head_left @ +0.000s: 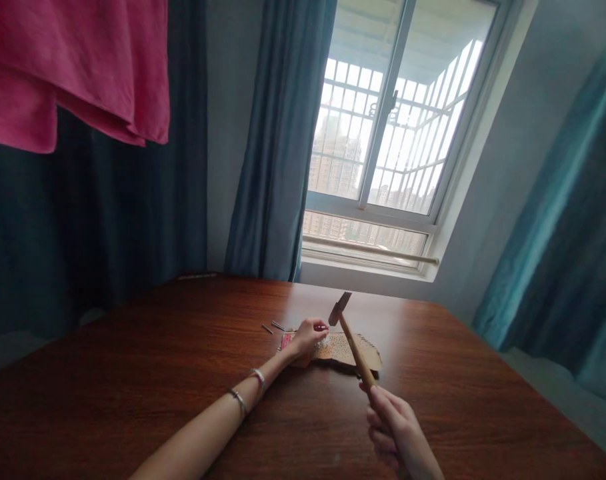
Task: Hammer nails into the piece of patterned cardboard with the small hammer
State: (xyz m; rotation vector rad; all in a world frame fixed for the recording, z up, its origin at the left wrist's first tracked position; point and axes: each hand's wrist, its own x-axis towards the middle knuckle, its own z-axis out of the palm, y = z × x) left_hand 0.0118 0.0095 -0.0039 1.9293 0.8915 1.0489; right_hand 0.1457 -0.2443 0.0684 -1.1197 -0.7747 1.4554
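Note:
My right hand (395, 427) is wrapped round the lower part of a hammer's wooden handle. The hammer (357, 350) slants up and away, its dark metal head raised near my left hand. Curled in a pinch, my left hand (310, 335) is over the left part of a piece of perforated cardboard (365, 352); what its fingers hold is too small to make out. Something whitish lies on the cardboard beside those fingers. A pink patterned piece (286, 341) shows at the cardboard's left end, partly behind my left hand.
Thin metal rods (267, 329) lie on the brown wooden table (133, 373), left of the cardboard. A pink cloth (93, 67) hangs at upper left. Blue curtains (277, 147) and a barred window (377, 133) stand beyond the far edge.

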